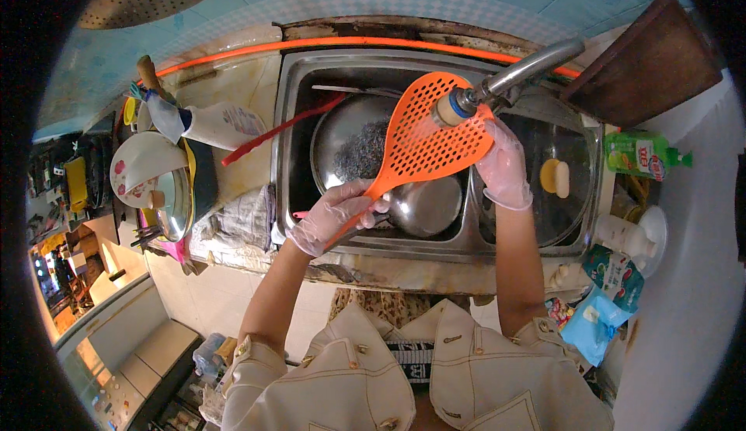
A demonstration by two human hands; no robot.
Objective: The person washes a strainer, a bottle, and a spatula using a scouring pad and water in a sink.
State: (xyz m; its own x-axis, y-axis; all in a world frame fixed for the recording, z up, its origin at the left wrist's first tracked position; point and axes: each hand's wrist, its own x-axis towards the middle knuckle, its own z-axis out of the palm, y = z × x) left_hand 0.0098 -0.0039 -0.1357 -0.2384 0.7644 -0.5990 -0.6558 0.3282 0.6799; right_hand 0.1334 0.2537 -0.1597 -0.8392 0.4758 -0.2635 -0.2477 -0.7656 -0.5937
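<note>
Over the double-bowl steel sink [469,242], my left hand [332,218], in a clear glove, grips the handle of an orange perforated skimmer [431,151]. My gloved right hand [506,169] holds the right rim of its head; some fingers are hidden behind it. The nozzle of a chrome tap [533,70] sits just above the holes, and water appears to run onto them. Below, in the left bowl, lie a large round metal pan [326,125], a dark steel-wool scourer [358,154] and a smaller steel vessel [431,207].
A red stick-like item [282,131] leans over the sink's left edge. The right bowl holds a round lid or pan [524,215] and a yellow-white sponge [553,177]. Green detergent [638,154] and a brown board [647,70] stand right; a grey cloth [239,218] and patterned bowl [143,166] lie left.
</note>
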